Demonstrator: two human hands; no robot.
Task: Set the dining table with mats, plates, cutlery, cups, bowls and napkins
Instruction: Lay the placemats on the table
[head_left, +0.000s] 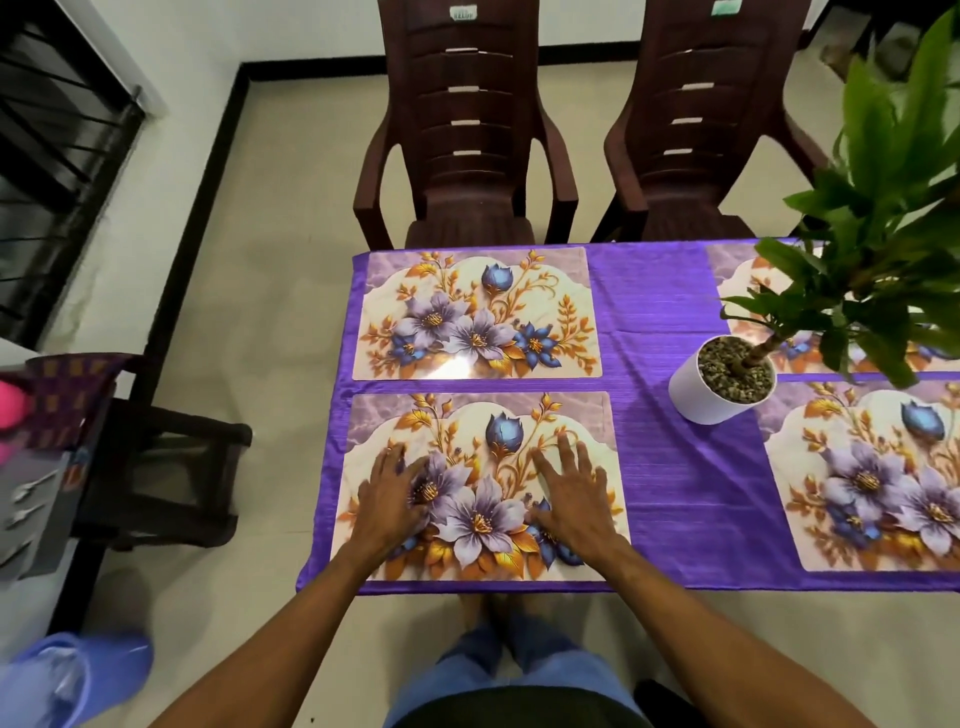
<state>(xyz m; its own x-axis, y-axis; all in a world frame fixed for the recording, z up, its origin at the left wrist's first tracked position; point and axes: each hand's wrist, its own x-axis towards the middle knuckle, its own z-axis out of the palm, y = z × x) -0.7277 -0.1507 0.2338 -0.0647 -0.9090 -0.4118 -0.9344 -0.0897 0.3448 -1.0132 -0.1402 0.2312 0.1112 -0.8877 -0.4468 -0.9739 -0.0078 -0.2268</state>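
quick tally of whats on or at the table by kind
Floral mats: 4
Potted plant: 1
Brown chairs: 2
Hands flat on the near mat: 2
Total: 9

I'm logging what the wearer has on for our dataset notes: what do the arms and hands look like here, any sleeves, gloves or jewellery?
Both forearms are bare, with no sleeves in view. The left hand and right hand wear no gloves, and no rings, watch or bracelets show on the fingers or wrists.

labels: 2 stickers | on: chair backs | text: too blurred to read
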